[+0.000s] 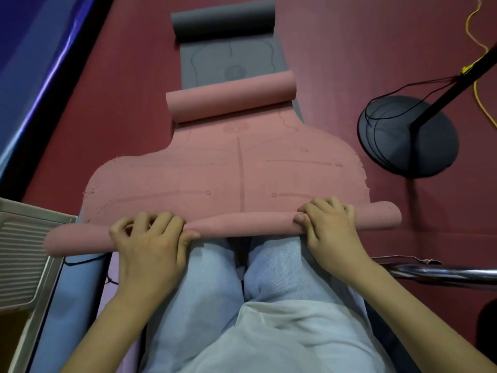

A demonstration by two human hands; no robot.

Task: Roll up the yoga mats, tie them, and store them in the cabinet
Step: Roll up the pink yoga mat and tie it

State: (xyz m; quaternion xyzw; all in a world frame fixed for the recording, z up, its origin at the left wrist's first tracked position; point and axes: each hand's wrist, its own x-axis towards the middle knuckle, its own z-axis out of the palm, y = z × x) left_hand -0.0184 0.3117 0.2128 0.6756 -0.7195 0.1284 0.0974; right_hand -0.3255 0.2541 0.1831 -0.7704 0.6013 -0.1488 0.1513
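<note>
Two hands hold the near end of a pink mat that lies on the red floor. That end is curled into a thin roll, and the roll lies across just in front of the person's knees. The left hand grips the roll left of the middle. Its fingers bend over the top and the thumb tucks in at the near side. The right hand grips the roll right of the middle in the same way. Both ends of the roll stick out past the hands.

The rest of the pink mat is flat and runs away from the person. Its far end is curled up too. Faint lines are drawn on the mat.

A gray mat lies past the pink one, and the pink mat's far end rests on top of it. The gray mat's far end is also curled.

On the right stands a round black base with a black pole. A thin black cord lies looped on the base. A yellow cord runs on the floor near it. At the left edge is a pale ribbed tray. A shiny metal bar lies at the right, beside the right arm.
</note>
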